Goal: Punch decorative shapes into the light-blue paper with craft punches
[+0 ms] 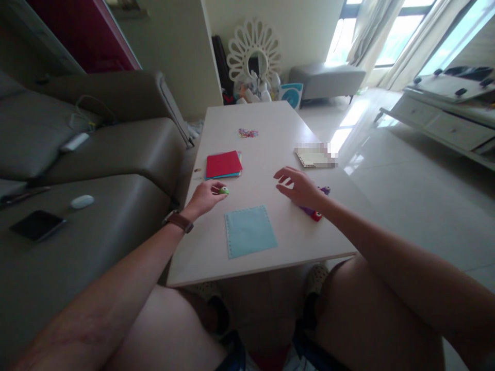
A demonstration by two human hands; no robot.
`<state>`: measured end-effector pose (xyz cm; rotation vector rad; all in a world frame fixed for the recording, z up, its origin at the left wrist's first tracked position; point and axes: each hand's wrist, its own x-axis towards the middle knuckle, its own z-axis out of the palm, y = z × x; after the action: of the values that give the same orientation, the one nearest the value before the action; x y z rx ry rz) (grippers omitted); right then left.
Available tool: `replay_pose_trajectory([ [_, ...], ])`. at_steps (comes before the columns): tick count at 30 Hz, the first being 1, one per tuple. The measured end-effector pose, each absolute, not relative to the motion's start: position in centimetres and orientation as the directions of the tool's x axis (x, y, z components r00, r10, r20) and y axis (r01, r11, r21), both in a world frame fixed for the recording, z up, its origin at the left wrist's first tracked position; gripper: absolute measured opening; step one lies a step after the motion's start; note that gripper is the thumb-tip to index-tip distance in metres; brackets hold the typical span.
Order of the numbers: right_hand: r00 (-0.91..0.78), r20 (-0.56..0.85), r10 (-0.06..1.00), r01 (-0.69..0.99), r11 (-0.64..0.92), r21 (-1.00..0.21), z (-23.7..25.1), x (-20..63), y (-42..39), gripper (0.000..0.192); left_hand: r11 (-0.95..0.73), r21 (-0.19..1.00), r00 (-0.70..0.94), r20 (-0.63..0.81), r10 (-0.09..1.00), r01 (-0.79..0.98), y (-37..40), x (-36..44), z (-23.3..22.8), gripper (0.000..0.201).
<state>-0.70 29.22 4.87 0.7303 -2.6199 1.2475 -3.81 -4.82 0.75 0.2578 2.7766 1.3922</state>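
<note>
- Head view, left hand (204,197): its grip is closed around a small green punch (224,190), fingers curled over the body; the hand rests on the worktop (270,123) near its left edge, just below the red paper stack (223,164).
- Head view, right hand (299,188): open, fingers spread and slightly bent, holding nothing. It hovers over, or lightly touches, a purple and red tool (315,211) that lies near the right edge; contact cannot be told.
- Head view, light blue paper square (249,231): lies flat between the two hands, close to the near edge, with a row of small perforations along its left and top sides. Its sides run almost parallel to the worktop's edges, turned slightly; being square, it has no long axis.
- Handling, judged: the sheet is likely light, thin and limp, easily creased, best taken by an edge or corner. The green punch looks small, rigid and smooth, suited to a pinch across its body; its facing direction is too small to tell.
- Head view, other items: a small heap of coloured bits (248,133) toward the far end; a pale perforated card (309,157) near the right edge, partly blurred.
</note>
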Motion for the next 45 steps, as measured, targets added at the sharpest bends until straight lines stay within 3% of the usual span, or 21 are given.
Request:
replay_pose_trajectory([
  [5, -0.937, 0.271, -0.219, -0.347, 0.652, -0.674, 5.1, -2.4, 32.7, 0.019, 0.741, 0.671, -0.999, 0.033, 0.003, 0.025, -7.9, -4.6, -0.8, 0.024],
  [13, -0.958, 0.258, -0.127, -0.273, 0.685, -0.676, 5.9, -2.3, 34.7, 0.018, 0.801, 0.597, -0.996, 0.085, -0.006, 0.046, -8.1, -4.7, -1.6, 0.037],
  [16, -0.958, 0.257, -0.129, -0.273, 0.690, -0.671, 6.0, -2.2, 34.8, 0.017, 0.835, 0.528, -0.981, 0.178, 0.073, 0.158, -7.1, -4.6, -1.2, 0.040],
  [19, -0.966, 0.222, -0.135, -0.250, 0.716, -0.652, 5.9, -2.3, 35.0, 0.014, 0.837, 0.455, -0.949, 0.218, 0.227, 0.305, -5.3, -3.9, -0.6, 0.038],
  [25, -0.978, 0.091, -0.190, -0.205, 0.758, -0.619, 5.5, -2.5, 35.5, 0.011, 0.746, 0.488, -0.869, 0.058, 0.491, 0.454, -2.0, -1.7, 0.2, 0.037],
  [29, -0.972, 0.071, -0.222, -0.220, 0.773, -0.595, 5.2, -2.5, 35.5, 0.011, 0.755, 0.517, -0.863, -0.059, 0.502, 0.404, -1.5, -1.2, -0.1, 0.041],
  [37, -0.980, 0.008, -0.197, -0.160, 0.771, -0.616, 4.5, -3.2, 35.5, 0.010, 0.783, 0.445, -0.839, -0.116, 0.532, 0.435, -2.0, -1.4, 0.0, 0.045],
  [45, -0.985, 0.154, 0.073, -0.038, 0.787, -0.616, 5.4, -3.5, 36.8, 0.024, 0.794, 0.461, -0.848, -0.148, 0.509, 0.396, -2.1, -1.3, -0.2, 0.042],
])
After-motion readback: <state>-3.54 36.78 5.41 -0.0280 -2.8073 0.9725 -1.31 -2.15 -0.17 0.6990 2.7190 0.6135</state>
